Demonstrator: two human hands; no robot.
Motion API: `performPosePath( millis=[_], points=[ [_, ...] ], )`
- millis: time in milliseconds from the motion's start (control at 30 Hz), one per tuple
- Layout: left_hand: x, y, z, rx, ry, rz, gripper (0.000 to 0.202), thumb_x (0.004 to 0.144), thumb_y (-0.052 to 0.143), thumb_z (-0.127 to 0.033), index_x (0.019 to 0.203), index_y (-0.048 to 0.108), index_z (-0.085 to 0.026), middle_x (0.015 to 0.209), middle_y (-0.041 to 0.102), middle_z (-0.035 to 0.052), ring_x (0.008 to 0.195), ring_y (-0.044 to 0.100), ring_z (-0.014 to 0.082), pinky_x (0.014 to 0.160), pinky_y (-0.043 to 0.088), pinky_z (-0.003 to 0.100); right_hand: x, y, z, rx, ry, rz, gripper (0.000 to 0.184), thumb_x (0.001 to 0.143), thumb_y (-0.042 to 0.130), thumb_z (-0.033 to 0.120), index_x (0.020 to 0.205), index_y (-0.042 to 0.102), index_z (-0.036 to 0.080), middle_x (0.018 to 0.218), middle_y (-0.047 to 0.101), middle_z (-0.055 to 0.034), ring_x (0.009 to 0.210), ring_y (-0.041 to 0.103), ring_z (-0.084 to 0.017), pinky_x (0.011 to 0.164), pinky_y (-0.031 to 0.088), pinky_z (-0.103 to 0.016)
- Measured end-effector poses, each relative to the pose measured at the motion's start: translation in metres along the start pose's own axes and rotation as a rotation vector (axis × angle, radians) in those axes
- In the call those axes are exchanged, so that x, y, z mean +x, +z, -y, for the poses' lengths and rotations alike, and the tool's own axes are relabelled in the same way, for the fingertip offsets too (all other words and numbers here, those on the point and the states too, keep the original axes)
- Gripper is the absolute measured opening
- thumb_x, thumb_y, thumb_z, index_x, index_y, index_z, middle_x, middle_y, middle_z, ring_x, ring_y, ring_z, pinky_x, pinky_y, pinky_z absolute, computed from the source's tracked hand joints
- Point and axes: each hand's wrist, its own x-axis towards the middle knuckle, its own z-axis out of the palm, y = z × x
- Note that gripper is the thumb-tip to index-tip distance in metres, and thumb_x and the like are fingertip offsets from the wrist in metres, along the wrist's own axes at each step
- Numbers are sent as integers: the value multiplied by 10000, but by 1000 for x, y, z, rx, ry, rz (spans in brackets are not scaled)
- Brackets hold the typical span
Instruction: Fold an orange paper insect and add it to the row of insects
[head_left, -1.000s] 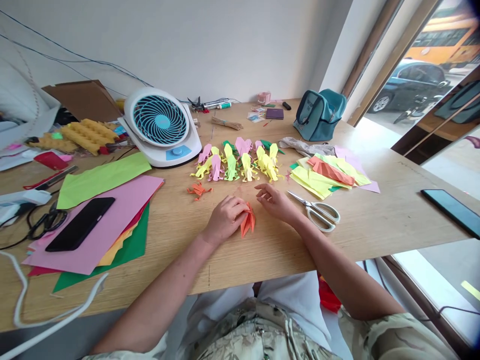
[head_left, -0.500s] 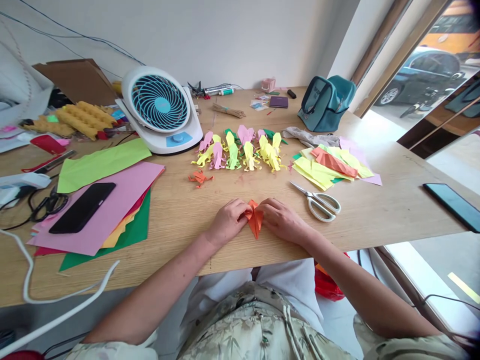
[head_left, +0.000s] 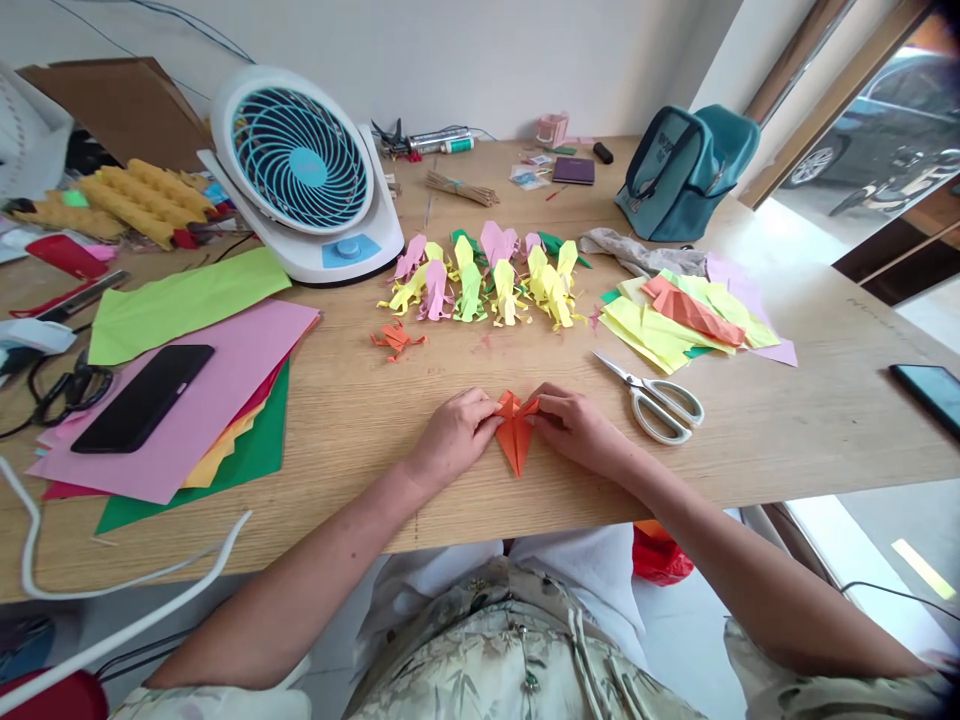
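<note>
Orange origami paper (head_left: 516, 440), kite-shaped, held between two hands near the front edge of a wooden table (head_left: 345, 450).

Left hand (head_left: 459, 430): narrow pinch on the paper's left edge. Right hand (head_left: 574, 425): narrow pinch on its right edge; both grips hide parts of the sides. Beyond the left hand, one orange folded figure (head_left: 395, 340); farther back, crowded folded figures (head_left: 506, 300) in yellow, pink and green. Just right of the right hand, white-handled scissors (head_left: 679, 433), a loose pile of paper (head_left: 645, 330) behind them. At left, black smartphone (head_left: 142, 400) lying on stacked coloured sheets (head_left: 247, 340); white desk fan (head_left: 306, 168) behind. Back right, teal bag (head_left: 660, 180), upright.
</note>
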Motion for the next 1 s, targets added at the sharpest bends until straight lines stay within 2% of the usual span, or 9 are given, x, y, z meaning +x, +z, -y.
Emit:
performPosePath(
  millis=[100, 167, 267, 333, 400, 533, 800, 867, 1000],
  points=[
    [2, -1, 0, 52, -21, 20, 123, 925, 552, -109, 912, 653, -177, 884, 648, 44, 851, 627, 180, 777, 485, 293, 3, -1, 1, 2, 64, 2, 187, 901, 512, 163, 719, 518, 201, 742, 508, 3, 666, 477, -131, 636, 372, -256],
    [3, 0, 0, 64, -37, 2, 106, 903, 574, -90, 940, 610, -182, 879, 647, 34, 838, 625, 182, 760, 480, 296, 4, 0, 1, 4, 115, -17, 167, 889, 517, 169, 728, 490, 207, 695, 484, 25, 625, 444, -122, 607, 344, -250],
    [3, 3, 0, 14, -95, -48, 211, 856, 611, -63, 993, 526, -201, 837, 629, -6, 764, 617, 162, 702, 465, 279, 5, 1, 1, 28, 179, -39, 47, 891, 512, 187, 916, 544, 210, 694, 529, 33, 605, 460, -124, 590, 331, -250],
    [2, 4, 0, 2, -129, -69, 226, 843, 618, -71, 962, 487, -212, 794, 597, -29, 708, 598, 148, 656, 445, 267, 6, 2, 1, 59, 198, -41, 213, 890, 505, 189, 1100, 525, 217, 735, 587, 26, 630, 509, -138, 608, 352, -255],
    [2, 4, 0, 32, -116, -73, 193, 848, 606, -81, 893, 473, -214, 781, 576, -29, 697, 578, 144, 647, 431, 265, 8, 2, 1, 79, 213, -42, 297, 877, 509, 187, 1170, 481, 228, 743, 615, 26, 650, 539, -153, 632, 375, -265],
    [3, 3, 0, 91, -41, -53, 134, 883, 561, -80, 844, 510, -198, 850, 586, 5, 770, 573, 155, 693, 442, 278, 11, 4, 0, 103, 244, -54, 277, 841, 535, 192, 1100, 455, 249, 731, 626, 36, 642, 538, -159, 642, 394, -282],
    [0, 4, 0, 133, 74, -75, 108, 934, 529, -115, 956, 619, -171, 946, 563, 49, 842, 584, 161, 776, 499, 291, 9, 10, -7, 164, 265, -134, 318, 787, 632, 215, 1054, 463, 257, 847, 640, 12, 610, 563, -140, 613, 439, -279],
    [-2, 5, -1, 177, 111, -78, 129, 945, 514, -119, 980, 632, -161, 945, 569, 58, 867, 580, 169, 802, 500, 297, 8, 10, -7, 127, 248, -138, 240, 798, 644, 217, 986, 496, 246, 836, 610, 9, 616, 554, -133, 618, 441, -275],
    [-6, 4, -6, 287, 186, -34, 186, 972, 461, -130, 1001, 643, -158, 936, 619, 74, 908, 571, 194, 836, 503, 325, 8, 8, -5, 61, 120, -103, 32, 857, 613, 201, 847, 586, 215, 931, 556, -36, 678, 551, -124, 639, 453, -265]
  ],
)
